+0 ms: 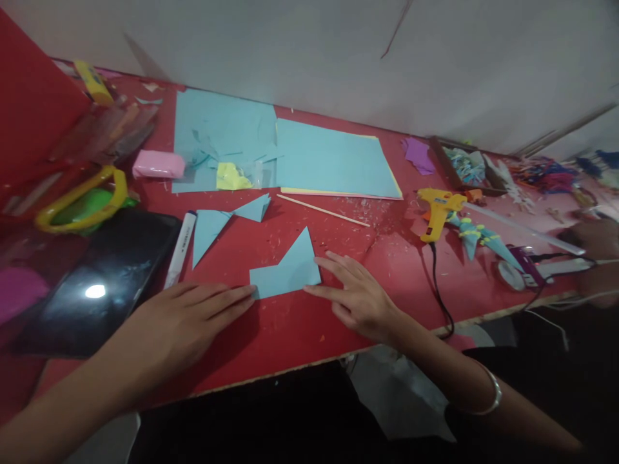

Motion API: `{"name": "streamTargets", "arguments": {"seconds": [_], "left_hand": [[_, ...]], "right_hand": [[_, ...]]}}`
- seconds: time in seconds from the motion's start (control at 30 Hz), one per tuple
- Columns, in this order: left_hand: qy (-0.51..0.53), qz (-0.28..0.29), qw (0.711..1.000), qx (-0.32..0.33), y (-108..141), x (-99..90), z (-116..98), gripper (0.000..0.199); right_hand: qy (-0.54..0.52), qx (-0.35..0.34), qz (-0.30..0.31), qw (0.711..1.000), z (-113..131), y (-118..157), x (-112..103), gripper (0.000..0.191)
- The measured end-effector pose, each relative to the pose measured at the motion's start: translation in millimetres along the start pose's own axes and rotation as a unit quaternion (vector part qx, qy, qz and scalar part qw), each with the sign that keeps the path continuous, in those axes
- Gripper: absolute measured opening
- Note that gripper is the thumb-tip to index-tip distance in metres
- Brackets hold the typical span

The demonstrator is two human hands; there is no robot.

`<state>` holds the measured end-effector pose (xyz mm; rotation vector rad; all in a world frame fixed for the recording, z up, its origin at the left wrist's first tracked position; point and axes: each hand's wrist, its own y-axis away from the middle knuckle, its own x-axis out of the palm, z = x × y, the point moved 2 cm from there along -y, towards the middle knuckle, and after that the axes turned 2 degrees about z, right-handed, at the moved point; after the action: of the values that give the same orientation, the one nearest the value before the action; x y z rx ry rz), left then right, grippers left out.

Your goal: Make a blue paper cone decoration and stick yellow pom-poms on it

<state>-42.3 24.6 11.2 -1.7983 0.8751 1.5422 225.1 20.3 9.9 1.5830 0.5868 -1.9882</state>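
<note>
Folded blue paper, one sharp peak, lies near front edge of red counter. Left hand: grip flattened, touching its left end; right hand: grip loosely spread at right end, neither clasping. Brown tray, back edge, holds blue-green scraps.

The light is dim; white glare spots the glossy black flat panel; the long red bench blurs and stretches toward both sides.
</note>
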Motion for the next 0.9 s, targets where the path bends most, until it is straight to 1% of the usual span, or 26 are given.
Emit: {"name": "streamTargets", "arguments": {"seconds": [0.23, 0.33, 0.4, 0.53, 0.6, 0.63, 0.67, 0.73, 0.77, 0.8, 0.83, 0.9], "left_hand": [[0.022, 0.003, 1.0, 0.002, 0.7, -0.3, 2.6, 0.052], [0.025, 0.006, 1.0, -0.012, 0.8, -1.2, 3.5, 0.052], [0.019, 0.006, 1.0, -0.009, -0.2, -1.9, 3.6, 0.051], [0.014, 0.009, 1.0, 0.008, -3.0, -0.2, 5.8, 0.049], [0.018, 0.008, 1.0, 0.006, -4.5, 1.8, 8.1, 0.049], [0.024, 0.009, 1.0, 0.007, -5.4, 2.8, 9.0, 0.049], [0.034, 0.01, 0.999, 0.01, -6.3, 3.4, 9.6, 0.047], [0.049, 0.012, 0.999, 0.007, -8.5, 3.1, 9.8, 0.044], [0.052, 0.005, 0.999, 0.001, -9.8, 1.9, 9.4, 0.043], [0.053, -0.006, 0.999, -0.006, -11.3, 0.0, 8.7, 0.043], [0.051, -0.02, 0.998, -0.014, -12.9, -2.4, 7.7, 0.043], [0.048, -0.049, 0.997, -0.029, -17.1, -7.9, 5.0, 0.042]], "right_hand": [[-0.018, 0.015, -0.055, 0.998, -11.2, 15.3, -0.6, 0.049], [-0.033, 0.025, -0.062, 0.997, -16.4, 19.2, -0.9, 0.049], [-0.045, 0.028, -0.062, 0.997, -18.7, 18.9, -2.0, 0.046], [-0.084, 0.048, -0.079, 0.992, -16.8, 6.3, -8.7, 0.03], [-0.129, 0.056, -0.091, 0.986, -13.5, -5.2, -12.9, 0.028], [-0.157, 0.054, -0.089, 0.982, -11.7, -11.5, -14.5, 0.031], [-0.177, 0.048, -0.082, 0.98, -9.9, -17.6, -15.9, 0.038], [-0.188, 0.04, -0.04, 0.981, -6.6, -28.7, -17.1, 0.053], [-0.18, 0.041, -0.013, 0.983, -5.3, -33.1, -17.5, 0.057], [-0.168, 0.046, 0.019, 0.984, -4.2, -36.8, -17.7, 0.057], [-0.16, 0.051, 0.052, 0.984, -3.0, -39.6, -17.9, 0.052], [-0.158, 0.055, 0.109, 0.98, -0.2, -43.3, -18.6, 0.032]]}}
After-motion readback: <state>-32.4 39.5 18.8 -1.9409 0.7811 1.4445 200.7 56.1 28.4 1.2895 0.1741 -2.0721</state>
